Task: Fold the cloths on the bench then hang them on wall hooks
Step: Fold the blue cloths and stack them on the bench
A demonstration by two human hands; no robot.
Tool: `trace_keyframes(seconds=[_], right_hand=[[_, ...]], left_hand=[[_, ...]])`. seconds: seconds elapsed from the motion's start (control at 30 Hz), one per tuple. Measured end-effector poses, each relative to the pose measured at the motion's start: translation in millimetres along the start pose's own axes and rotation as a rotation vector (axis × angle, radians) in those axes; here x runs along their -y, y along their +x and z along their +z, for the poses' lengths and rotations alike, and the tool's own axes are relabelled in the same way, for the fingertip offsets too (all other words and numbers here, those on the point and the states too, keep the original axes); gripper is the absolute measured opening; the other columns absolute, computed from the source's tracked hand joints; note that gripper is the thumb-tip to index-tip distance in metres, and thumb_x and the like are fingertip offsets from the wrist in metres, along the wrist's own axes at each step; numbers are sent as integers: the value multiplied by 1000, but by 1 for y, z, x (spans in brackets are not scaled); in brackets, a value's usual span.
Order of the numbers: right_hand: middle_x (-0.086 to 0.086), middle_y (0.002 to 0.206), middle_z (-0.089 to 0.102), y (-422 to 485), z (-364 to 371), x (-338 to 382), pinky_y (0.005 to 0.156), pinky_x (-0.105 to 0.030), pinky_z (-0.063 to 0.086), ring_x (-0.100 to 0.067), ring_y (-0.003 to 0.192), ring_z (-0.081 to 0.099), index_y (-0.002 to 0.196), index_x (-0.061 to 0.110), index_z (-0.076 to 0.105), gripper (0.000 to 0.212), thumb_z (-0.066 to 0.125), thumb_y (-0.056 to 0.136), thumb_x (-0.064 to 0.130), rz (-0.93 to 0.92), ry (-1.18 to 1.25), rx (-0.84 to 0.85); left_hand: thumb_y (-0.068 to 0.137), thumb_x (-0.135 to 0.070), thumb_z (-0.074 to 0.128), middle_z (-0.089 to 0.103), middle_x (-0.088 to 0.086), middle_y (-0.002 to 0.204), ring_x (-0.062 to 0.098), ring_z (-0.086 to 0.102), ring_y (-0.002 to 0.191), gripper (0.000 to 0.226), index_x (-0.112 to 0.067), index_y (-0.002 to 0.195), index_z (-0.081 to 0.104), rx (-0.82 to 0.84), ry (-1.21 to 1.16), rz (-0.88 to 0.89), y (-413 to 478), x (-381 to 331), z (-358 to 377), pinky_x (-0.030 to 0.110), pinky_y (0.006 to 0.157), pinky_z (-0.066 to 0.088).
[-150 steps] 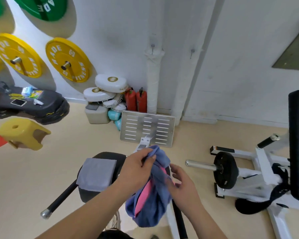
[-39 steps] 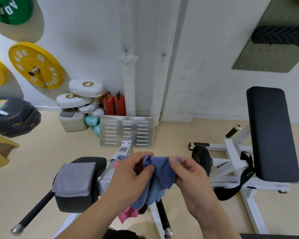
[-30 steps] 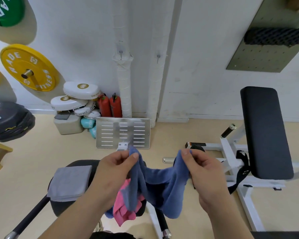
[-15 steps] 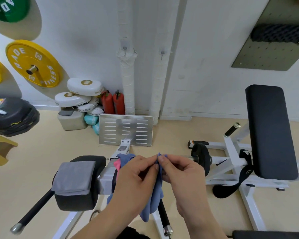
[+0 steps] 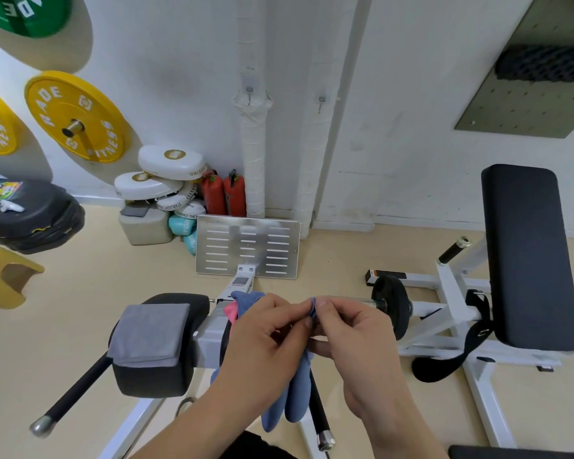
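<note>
A blue cloth hangs folded in half between my hands, with its top corners pinched together. My left hand and my right hand both grip that top edge, fingertips touching. A pink cloth shows behind my left hand, and whether that hand holds it too I cannot tell. A folded grey cloth lies on the black bench pad to the left. Two small wall hooks, the left hook and the right hook, sit on the white wall ahead.
A perforated metal footplate stands against the wall. White boxing pads and red bottles crowd the corner. Yellow weight plates hang at left. A black padded machine with white frame stands at right.
My hands spread the blue cloth wide a second ago, then came together, folding it in half so it now hangs doubled from the pinched corners.
</note>
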State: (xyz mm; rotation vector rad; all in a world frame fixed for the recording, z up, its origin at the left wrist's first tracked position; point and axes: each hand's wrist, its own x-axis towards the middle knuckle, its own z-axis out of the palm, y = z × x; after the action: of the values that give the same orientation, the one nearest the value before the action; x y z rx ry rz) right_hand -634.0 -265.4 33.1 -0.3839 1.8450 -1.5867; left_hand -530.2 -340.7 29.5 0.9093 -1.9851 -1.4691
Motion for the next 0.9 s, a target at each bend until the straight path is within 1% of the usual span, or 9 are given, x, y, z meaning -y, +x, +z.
trace_keyframes(seconds=[0.1,0.23,0.4,0.47,0.53,0.6,0.7,0.8,0.9], right_hand=[[-26,83,70,-4,2,4,83,-66,58,-46,93,69,84,2,75,29,57,96,21,-29,5,43],[-11,81,78,-12,3,20,82,-45,65,-23,84,77,81,17,83,43,47,94,-2,-2,63,142],[19,110,70,10,-19,14,84,-13,52,4,106,64,106,41,74,33,69,90,13,-182,-316,90],[28,128,60,22,-31,15,97,-13,46,11,121,54,127,47,62,49,72,90,16,-237,-459,230],[27,134,59,31,-38,20,104,-12,40,9,128,51,127,42,65,53,75,86,11,-309,-567,364],[17,128,66,35,-43,30,103,-18,45,3,122,59,117,32,73,41,80,82,11,-311,-587,412],[5,95,73,35,-53,43,87,-34,55,-11,94,69,97,23,72,22,83,78,29,-265,-599,406],[0,73,60,36,-63,42,64,-31,47,-11,68,55,81,19,59,31,85,73,33,-248,-676,377],[-3,74,65,37,-68,39,65,-32,51,-8,65,57,84,22,59,22,80,79,19,-218,-663,346]], left_hand=[[85,-17,81,64,-13,95,9,66,90,28,-44,91,78,-60,-37,-26,3,2,2,19,74,55],[85,-5,79,75,-12,84,1,71,82,22,-26,83,78,-101,-137,-99,11,-5,-4,11,72,52],[94,-8,71,79,-2,86,9,74,83,19,-24,85,77,19,-216,-76,28,-14,-26,23,79,55],[94,-13,69,79,3,90,14,73,87,13,-24,90,74,144,-251,-7,36,-22,-38,29,83,55],[92,-13,65,79,5,92,14,72,87,13,-23,92,72,291,-314,69,41,-37,-51,24,79,55],[94,-9,64,77,7,89,12,71,83,16,-22,91,71,341,-371,143,45,-54,-64,19,74,55],[94,-8,66,75,10,88,12,69,82,4,-11,96,66,253,-372,205,52,-70,-79,18,74,56],[97,-3,60,76,19,100,16,69,87,6,-6,99,64,147,-298,197,58,-66,-88,18,77,56],[99,-2,58,76,-1,84,3,65,77,12,-11,97,66,42,-232,186,58,-58,-87,11,68,50]])
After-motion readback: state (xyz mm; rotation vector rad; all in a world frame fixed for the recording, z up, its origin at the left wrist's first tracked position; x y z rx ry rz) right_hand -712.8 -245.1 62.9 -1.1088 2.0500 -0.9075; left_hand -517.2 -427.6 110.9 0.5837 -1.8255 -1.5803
